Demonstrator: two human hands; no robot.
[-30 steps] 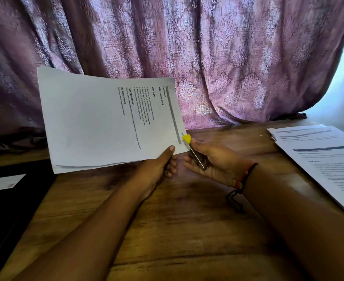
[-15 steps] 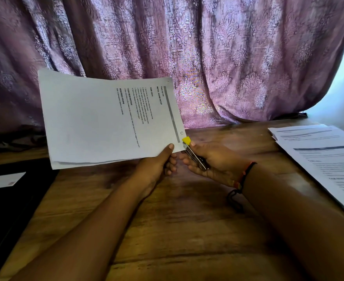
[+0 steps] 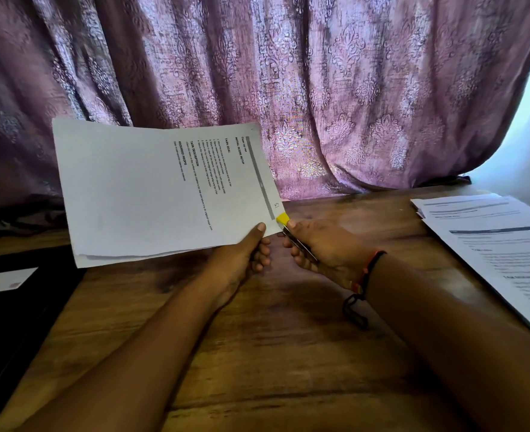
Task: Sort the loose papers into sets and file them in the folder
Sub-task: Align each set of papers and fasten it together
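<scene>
My left hand [image 3: 241,260] holds a set of printed papers [image 3: 151,191] above the wooden table [image 3: 257,353], thumb on top near the lower right corner. The sheets are turned sideways, text running vertically. My right hand [image 3: 319,247] grips a small stapler [image 3: 291,235] with a yellow tip; that tip sits at the papers' lower right corner. More printed papers [image 3: 500,244] lie in a loose stack on the table at the right. No folder is clearly recognisable.
A purple patterned curtain [image 3: 319,88] hangs behind the table. A black surface [image 3: 14,322] with a small white card [image 3: 4,280] on it lies at the left. Bare wood spreads below my hands.
The papers and both hands have stayed almost in place; the stapler's yellow tip has kept to the corner of the sheets.
</scene>
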